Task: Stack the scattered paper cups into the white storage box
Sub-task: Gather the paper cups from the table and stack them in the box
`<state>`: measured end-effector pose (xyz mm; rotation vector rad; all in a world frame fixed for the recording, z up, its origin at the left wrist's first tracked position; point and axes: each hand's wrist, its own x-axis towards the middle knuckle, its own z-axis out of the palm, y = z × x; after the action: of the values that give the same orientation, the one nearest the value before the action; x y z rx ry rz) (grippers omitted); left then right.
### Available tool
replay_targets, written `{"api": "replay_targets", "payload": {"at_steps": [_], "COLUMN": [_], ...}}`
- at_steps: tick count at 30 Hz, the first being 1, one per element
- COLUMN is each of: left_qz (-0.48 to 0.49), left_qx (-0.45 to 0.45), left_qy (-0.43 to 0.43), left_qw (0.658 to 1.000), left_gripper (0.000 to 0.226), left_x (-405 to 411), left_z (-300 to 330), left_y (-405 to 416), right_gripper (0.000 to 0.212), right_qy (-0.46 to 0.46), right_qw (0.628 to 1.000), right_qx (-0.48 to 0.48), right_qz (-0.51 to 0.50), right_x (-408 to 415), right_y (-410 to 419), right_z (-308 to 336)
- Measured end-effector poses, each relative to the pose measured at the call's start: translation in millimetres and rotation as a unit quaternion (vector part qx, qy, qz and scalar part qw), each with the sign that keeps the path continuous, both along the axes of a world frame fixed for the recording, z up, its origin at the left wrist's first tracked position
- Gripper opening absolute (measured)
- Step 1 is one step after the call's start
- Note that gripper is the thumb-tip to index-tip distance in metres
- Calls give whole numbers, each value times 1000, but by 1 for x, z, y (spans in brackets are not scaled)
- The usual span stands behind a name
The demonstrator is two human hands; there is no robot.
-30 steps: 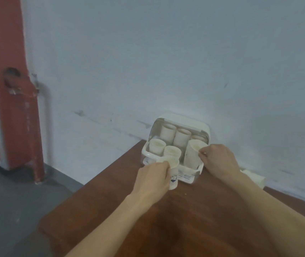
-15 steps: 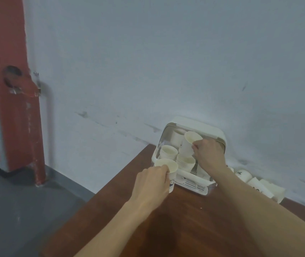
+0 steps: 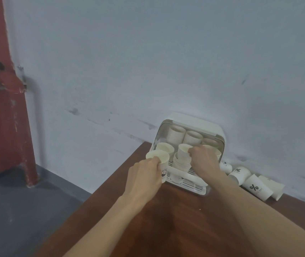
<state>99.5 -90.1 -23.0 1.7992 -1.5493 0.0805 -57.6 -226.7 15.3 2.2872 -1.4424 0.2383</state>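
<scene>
The white storage box (image 3: 194,120) stands against the wall at the table's far edge, with several paper cups upright inside. My right hand (image 3: 202,160) pinches the rim of a paper cup (image 3: 183,152) that sits on a stack of cups (image 3: 180,164) in the box's front row. My left hand (image 3: 144,175) holds another paper cup (image 3: 158,158) by its side, upright, just in front of the box's left corner. Several loose cups (image 3: 255,186) lie on their sides to the right of the box, by the wall.
The brown wooden table (image 3: 175,225) ends at a left edge close to my left arm, with grey floor (image 3: 18,210) below. A red metal post (image 3: 5,101) stands far left. The pale wall (image 3: 148,62) rises straight behind the box.
My right hand has brought its cup from the back of the box forward and down onto the front stack. The left hand's cup has stayed beside the box. The view shifted left.
</scene>
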Motion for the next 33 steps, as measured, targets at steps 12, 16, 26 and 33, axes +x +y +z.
{"api": "replay_targets", "payload": {"at_steps": [12,16,26,33], "left_qz": [18,29,23,27], "left_qx": [-39,-66,16,49], "left_qy": [-28,-32,-50,-91], "left_qw": [999,997,998,994], "left_gripper": [21,20,27,33], "left_x": [-3,-3,0,-4], "left_z": [36,38,17,11], "left_y": [-55,-87,-116,-114], "right_gripper": [23,24,26,32], "right_qy": [-58,-78,-65,-39], "right_qw": [996,995,997,999], "right_qx": [60,50,27,3], "right_qz": [11,44,36,26], "right_x": [-3,-6,-8,-6], "right_y": [3,2,7,1], "right_z": [-45,-63,-65,-70]}}
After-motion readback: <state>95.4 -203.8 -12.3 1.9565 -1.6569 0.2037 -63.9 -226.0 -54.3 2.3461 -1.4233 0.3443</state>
